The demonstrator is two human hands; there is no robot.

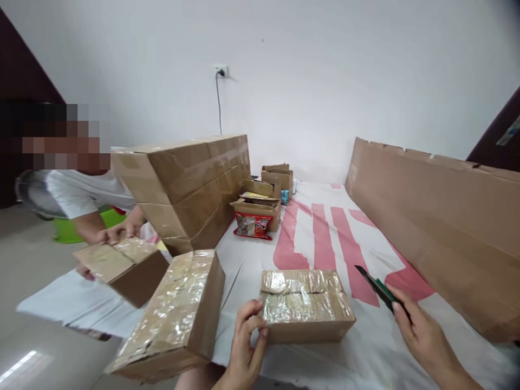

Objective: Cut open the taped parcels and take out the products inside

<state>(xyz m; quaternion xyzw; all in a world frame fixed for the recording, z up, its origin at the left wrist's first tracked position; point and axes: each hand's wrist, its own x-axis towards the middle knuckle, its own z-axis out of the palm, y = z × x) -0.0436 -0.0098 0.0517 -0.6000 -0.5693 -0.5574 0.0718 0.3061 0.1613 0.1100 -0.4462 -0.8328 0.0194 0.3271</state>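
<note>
A small cardboard box (304, 331) with shiny clear tape over its top seam lies in front of me. Curved fingers of my left hand (248, 341) rest at its left side, spread apart and not wrapped around it. To the right of the box, my right hand (418, 330) grips a box cutter (379, 290) with a green and black handle. Its dark blade points up and left, apart from the box. Left of my left hand is a larger taped cardboard box (174, 303), set at an angle.
Another person's hands (125, 227) hold a taped box (122, 262) at the left. Behind stand stacked cartons (195, 189), opened small boxes (260, 208) and a red snack packet (252, 225). A long cardboard panel (439, 222) edges the right of the white and pink sheet (325, 238).
</note>
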